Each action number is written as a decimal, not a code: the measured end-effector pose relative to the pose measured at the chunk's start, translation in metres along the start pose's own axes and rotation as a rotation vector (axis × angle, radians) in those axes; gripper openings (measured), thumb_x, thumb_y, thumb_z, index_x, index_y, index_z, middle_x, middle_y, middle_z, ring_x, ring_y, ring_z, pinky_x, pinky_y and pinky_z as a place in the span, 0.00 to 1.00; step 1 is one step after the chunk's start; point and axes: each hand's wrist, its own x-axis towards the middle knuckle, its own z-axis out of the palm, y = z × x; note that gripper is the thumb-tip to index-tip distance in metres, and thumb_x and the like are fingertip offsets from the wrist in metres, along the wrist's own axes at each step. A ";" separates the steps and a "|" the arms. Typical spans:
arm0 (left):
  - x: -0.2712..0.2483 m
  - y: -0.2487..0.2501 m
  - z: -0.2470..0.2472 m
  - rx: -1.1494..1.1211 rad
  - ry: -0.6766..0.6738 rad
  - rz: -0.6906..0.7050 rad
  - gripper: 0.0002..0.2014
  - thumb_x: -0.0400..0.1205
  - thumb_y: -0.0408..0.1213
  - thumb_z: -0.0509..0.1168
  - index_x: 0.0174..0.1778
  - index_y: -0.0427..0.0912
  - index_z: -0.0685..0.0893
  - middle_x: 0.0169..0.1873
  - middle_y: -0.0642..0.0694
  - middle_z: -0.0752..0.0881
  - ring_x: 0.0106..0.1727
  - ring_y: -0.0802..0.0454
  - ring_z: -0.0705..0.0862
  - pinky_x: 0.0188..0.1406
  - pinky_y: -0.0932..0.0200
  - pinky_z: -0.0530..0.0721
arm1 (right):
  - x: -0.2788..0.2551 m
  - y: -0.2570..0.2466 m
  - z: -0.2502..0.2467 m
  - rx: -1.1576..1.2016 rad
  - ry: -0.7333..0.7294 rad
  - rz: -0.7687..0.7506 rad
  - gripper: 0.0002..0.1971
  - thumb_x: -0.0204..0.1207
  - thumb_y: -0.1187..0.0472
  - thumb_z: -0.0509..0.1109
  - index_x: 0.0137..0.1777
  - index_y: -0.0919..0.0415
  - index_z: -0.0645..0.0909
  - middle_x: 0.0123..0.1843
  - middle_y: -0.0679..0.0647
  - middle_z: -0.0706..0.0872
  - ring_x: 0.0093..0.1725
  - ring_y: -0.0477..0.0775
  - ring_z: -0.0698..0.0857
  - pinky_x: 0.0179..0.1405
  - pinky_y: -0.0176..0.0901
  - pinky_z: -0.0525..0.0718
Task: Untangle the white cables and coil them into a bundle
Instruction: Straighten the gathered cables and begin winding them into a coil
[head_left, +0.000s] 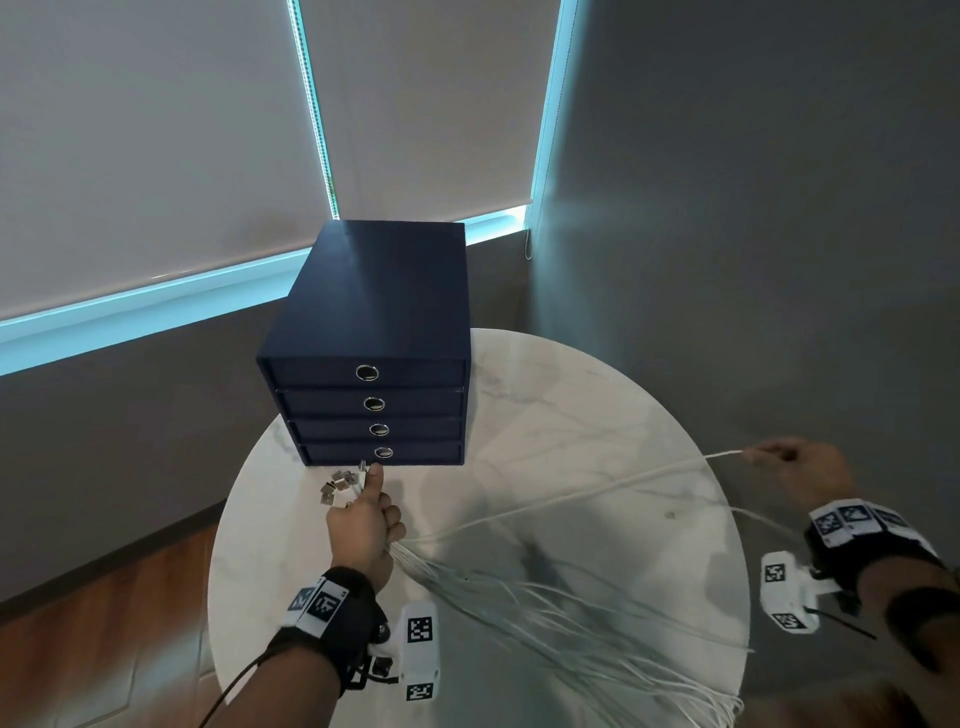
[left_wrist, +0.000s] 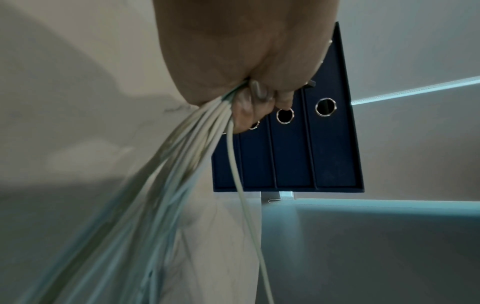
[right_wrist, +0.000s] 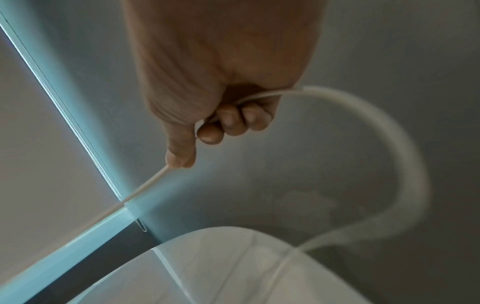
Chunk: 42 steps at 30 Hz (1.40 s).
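My left hand (head_left: 371, 525) grips a thick bunch of white cables (head_left: 561, 608) near their plug ends; several metal plugs (head_left: 340, 483) stick out past my thumb. The bunch (left_wrist: 161, 185) fans out from my fist (left_wrist: 249, 98) across the round marble table (head_left: 545, 415) and hangs over its near right edge. My right hand (head_left: 795, 467), raised past the table's right edge, grips one cable strand (head_left: 597, 493) pulled out of the bunch. In the right wrist view that strand (right_wrist: 145, 185) runs through my curled fingers (right_wrist: 228, 121) and loops back down to the table.
A dark blue box of several drawers (head_left: 371, 364) stands at the back of the table, right in front of my left hand. Behind it are a window with blinds (head_left: 156, 156) and a grey wall (head_left: 753, 208). Wooden floor (head_left: 104, 623) shows at the lower left.
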 end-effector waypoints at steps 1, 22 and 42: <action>0.000 -0.001 0.000 -0.004 0.001 0.000 0.17 0.86 0.39 0.69 0.34 0.46 0.70 0.18 0.54 0.66 0.18 0.57 0.62 0.13 0.63 0.58 | -0.001 0.006 -0.003 -0.062 -0.036 0.007 0.06 0.72 0.59 0.79 0.43 0.62 0.90 0.39 0.61 0.89 0.39 0.59 0.84 0.45 0.45 0.77; -0.016 0.011 0.027 -0.013 -0.189 0.046 0.14 0.86 0.40 0.67 0.36 0.47 0.74 0.21 0.53 0.65 0.19 0.59 0.60 0.14 0.65 0.59 | -0.056 0.026 0.073 -0.829 -0.514 -0.085 0.22 0.84 0.47 0.56 0.73 0.52 0.76 0.75 0.53 0.80 0.72 0.54 0.80 0.70 0.43 0.76; -0.004 0.050 0.049 -0.372 -0.040 0.190 0.14 0.86 0.45 0.68 0.36 0.49 0.73 0.22 0.54 0.67 0.20 0.59 0.63 0.16 0.64 0.62 | -0.132 0.037 0.125 -0.608 -1.032 -0.124 0.11 0.66 0.48 0.73 0.34 0.55 0.81 0.31 0.47 0.87 0.41 0.53 0.87 0.37 0.36 0.81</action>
